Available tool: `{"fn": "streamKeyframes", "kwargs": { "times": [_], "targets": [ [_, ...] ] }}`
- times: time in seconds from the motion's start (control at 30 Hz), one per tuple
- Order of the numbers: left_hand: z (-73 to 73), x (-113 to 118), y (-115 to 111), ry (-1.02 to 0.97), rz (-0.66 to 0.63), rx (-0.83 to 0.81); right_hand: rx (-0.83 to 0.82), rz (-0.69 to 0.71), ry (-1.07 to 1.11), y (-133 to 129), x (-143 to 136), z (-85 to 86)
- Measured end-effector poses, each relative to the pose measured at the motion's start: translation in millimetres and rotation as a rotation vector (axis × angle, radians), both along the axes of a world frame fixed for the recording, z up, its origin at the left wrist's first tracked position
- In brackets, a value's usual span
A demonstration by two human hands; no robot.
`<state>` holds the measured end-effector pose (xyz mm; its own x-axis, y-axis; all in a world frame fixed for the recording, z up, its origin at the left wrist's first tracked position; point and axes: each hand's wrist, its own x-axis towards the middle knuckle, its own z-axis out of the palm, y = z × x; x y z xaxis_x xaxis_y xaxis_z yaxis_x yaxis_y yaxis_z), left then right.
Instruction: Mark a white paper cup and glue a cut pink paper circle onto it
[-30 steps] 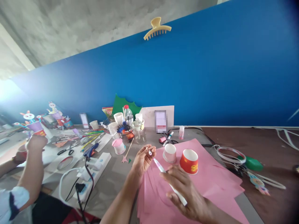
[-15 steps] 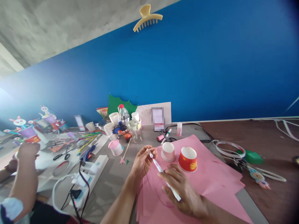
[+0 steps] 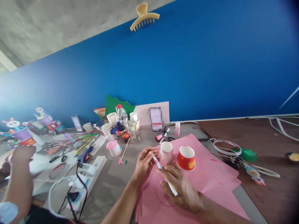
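A white marker (image 3: pixel 171 187) lies in my right hand (image 3: pixel 181 183), its pink front end pointing up and left. The fingers of my left hand (image 3: pixel 146 161) are pinched at that front end, around the marker's cap. Both hands are over a stack of pink paper (image 3: pixel 210 177), where a circle is drawn beside my right hand. Just beyond the hands stand a pale pink paper cup (image 3: pixel 166 151) and a red paper cup (image 3: pixel 186 158), both with open tops.
A power strip (image 3: pixel 93 177) with plugs and cables lies left of my arms. Behind it are a lidded pink cup (image 3: pixel 114 148), a glass jar (image 3: pixel 134 132) and scissors (image 3: pixel 58 156). Another person's arm (image 3: pixel 20 177) reaches in at left. Headbands (image 3: pixel 227 147) lie at right.
My hands have come closer together, and the marker's front end, apart from the cap before, now meets it at my left fingers. The view has shifted slightly.
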<state>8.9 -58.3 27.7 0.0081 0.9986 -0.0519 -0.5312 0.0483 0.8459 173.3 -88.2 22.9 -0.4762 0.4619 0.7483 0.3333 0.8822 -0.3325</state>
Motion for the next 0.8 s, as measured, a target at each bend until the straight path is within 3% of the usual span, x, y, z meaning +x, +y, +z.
{"fn": "streamKeyframes", "kwargs": {
  "times": [0.2, 0.5, 0.8],
  "targets": [
    [-1.0, 7.3, -7.9, 0.146, 0.056, 0.020, 0.060, -0.005, -0.002, 1.6, 1.2, -1.6],
    [-13.6, 14.3, -15.6, 0.319, 0.154, 0.003, 0.127, 0.005, 0.023, 2.7, -1.4, -12.7],
    [-8.5, 17.3, -18.8, 0.400, 0.184, 0.063, 0.134, 0.033, 0.038, 5.7, -2.2, -13.7]
  ]
}}
